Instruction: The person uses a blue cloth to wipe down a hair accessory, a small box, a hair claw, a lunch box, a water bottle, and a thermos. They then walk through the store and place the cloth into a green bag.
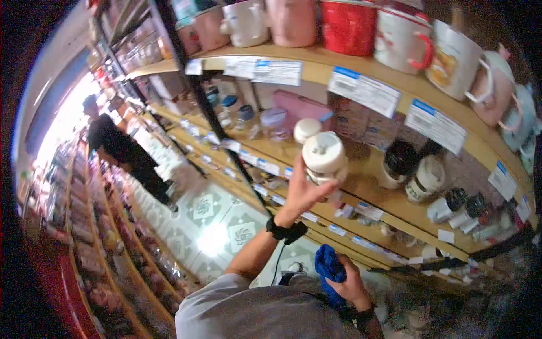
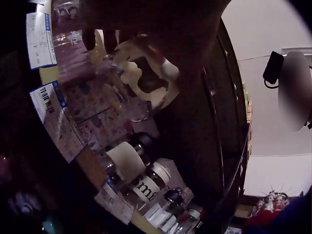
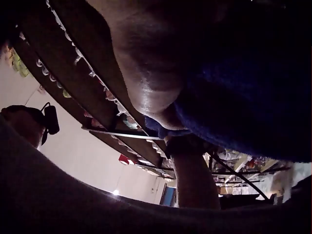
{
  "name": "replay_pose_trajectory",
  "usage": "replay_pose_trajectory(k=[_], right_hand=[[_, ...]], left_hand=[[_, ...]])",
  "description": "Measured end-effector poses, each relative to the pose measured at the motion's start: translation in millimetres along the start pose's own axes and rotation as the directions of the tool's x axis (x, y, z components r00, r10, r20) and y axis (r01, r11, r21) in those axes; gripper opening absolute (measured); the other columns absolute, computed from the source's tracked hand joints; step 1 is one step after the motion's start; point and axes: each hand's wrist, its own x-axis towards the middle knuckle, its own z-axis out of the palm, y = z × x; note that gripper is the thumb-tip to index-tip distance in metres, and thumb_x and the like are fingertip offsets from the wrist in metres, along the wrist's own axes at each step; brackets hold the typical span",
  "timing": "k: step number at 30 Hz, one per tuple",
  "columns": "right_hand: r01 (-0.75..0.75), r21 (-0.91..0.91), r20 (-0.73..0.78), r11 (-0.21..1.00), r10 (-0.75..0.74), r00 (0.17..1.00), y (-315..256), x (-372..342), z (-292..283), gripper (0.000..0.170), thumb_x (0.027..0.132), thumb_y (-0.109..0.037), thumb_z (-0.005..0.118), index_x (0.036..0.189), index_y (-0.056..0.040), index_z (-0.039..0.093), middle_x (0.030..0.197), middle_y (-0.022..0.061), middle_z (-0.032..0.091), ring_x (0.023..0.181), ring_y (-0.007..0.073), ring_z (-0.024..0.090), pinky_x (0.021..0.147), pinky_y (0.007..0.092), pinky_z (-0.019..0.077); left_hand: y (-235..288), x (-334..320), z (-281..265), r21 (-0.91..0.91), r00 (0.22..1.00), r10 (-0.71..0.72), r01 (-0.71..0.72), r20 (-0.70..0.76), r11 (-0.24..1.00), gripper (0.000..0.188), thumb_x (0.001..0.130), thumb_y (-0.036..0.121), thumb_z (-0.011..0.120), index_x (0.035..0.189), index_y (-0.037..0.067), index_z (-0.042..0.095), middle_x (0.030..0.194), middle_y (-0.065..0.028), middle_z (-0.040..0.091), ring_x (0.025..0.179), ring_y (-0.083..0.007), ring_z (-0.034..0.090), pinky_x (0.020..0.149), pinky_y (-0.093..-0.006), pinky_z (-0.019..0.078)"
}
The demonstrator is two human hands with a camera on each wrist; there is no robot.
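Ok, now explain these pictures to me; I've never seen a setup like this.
There is no machine here: a person's two bare hands do the work. The big, rounded picture comes from a camera on the head, looking forward and down. The other two come from cameras on the wrists, so they are tilted and dark.

The left hand holds a white-lidded jar at a wooden shelf; whether the jar is clear of the wood, I can't tell. The right hand, lower down, holds a blue cloth, which also fills much of the right wrist view. Other lidded containers stand along that shelf, and mugs sit above, over price tags.
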Motion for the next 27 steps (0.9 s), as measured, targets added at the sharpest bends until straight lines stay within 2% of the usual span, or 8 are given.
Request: replay_pose_trajectory(k=[5,10,18,19,20,23,26,27], right_hand=[[-0.096,0.029,-0.085,0.995,0.098,0.992,6,-11,-11,0.063,0.071,-0.014,0.079,0.126,0.0027,0.053,0.120,0.0211,0.061,0.112,0.0305,0.061,0.096,0.0366,0.0460],[-0.111,-0.022,-0.136,0.994,0.107,0.985,-1,-15,-19,0.061,0.074,-0.016,0.078,0.125,0.0041,0.052,0.117,0.0209,0.063,0.109,0.0301,0.062,0.095,0.0363,0.0466],[-0.053,-0.003,-0.081,0.999,0.053,0.995,20,-23,-15,0.057,0.075,-0.014,0.077,0.124,0.0026,0.053,0.112,0.0171,0.064,0.105,0.0251,0.062,0.093,0.0352,0.0472],[-0.039,0.015,-0.077,0.999,0.040,0.996,22,-23,-14,0.057,0.076,-0.013,0.077,0.124,0.0023,0.052,0.112,0.0164,0.064,0.104,0.0242,0.063,0.093,0.0353,0.0474],[-0.025,0.035,-0.065,0.999,0.027,0.998,23,-23,-12,0.057,0.076,-0.013,0.077,0.124,0.0020,0.052,0.111,0.0156,0.065,0.103,0.0234,0.063,0.093,0.0355,0.0475],[-0.100,0.144,0.006,0.985,0.100,0.995,19,-28,-9,0.056,0.070,-0.010,0.080,0.119,-0.0025,0.055,0.113,0.0162,0.063,0.105,0.0298,0.062,0.094,0.0389,0.0477],[-0.139,0.124,0.070,0.983,0.131,0.989,31,-36,-7,0.056,0.069,-0.009,0.080,0.118,-0.0029,0.055,0.111,0.0144,0.064,0.104,0.0270,0.063,0.093,0.0378,0.0482],[-0.137,0.145,0.067,0.980,0.128,0.989,41,-38,-4,0.056,0.069,-0.010,0.080,0.119,-0.0038,0.055,0.111,0.0137,0.064,0.102,0.0256,0.063,0.092,0.0372,0.0485]], left_hand=[[-17,23,20,0.171,0.994,0.108,-0.112,0.033,0.979,0.093,0.065,0.028,0.087,0.138,-0.003,0.037,0.129,-0.0199,0.051,0.122,-0.0315,0.051,0.104,-0.0401,0.0397],[-23,21,44,0.138,0.991,0.099,-0.110,0.090,0.984,0.091,0.066,0.026,0.086,0.137,-0.003,0.038,0.129,-0.0220,0.052,0.120,-0.0349,0.051,0.101,-0.0413,0.0422],[-32,28,59,0.203,0.987,0.117,-0.137,0.109,0.969,0.087,0.069,0.027,0.084,0.137,-0.002,0.038,0.127,-0.0233,0.053,0.120,-0.0378,0.051,0.102,-0.0435,0.0413],[-35,29,63,0.069,0.988,0.117,-0.124,0.096,0.990,0.086,0.070,0.027,0.083,0.137,-0.001,0.038,0.126,-0.0232,0.053,0.120,-0.0380,0.051,0.103,-0.0438,0.0404],[-37,26,60,0.100,0.981,0.153,-0.166,0.119,0.981,0.089,0.071,0.029,0.083,0.139,-0.003,0.036,0.132,-0.0252,0.050,0.123,-0.0392,0.049,0.105,-0.0434,0.0391],[-27,1,46,0.276,0.977,0.203,-0.213,0.064,0.937,0.099,0.073,0.034,0.083,0.142,-0.010,0.027,0.143,-0.0291,0.040,0.131,-0.0410,0.043,0.109,-0.0423,0.0355],[0,-39,20,0.380,0.983,0.177,-0.143,-0.057,0.914,0.066,0.081,0.026,0.076,0.132,-0.001,0.044,0.126,-0.0242,0.052,0.117,-0.0399,0.051,0.100,-0.0423,0.0417],[9,-56,10,0.363,0.982,0.170,-0.128,-0.088,0.923,0.048,0.083,0.020,0.072,0.123,0.002,0.051,0.116,-0.0199,0.056,0.110,-0.0371,0.053,0.094,-0.0414,0.0439]])
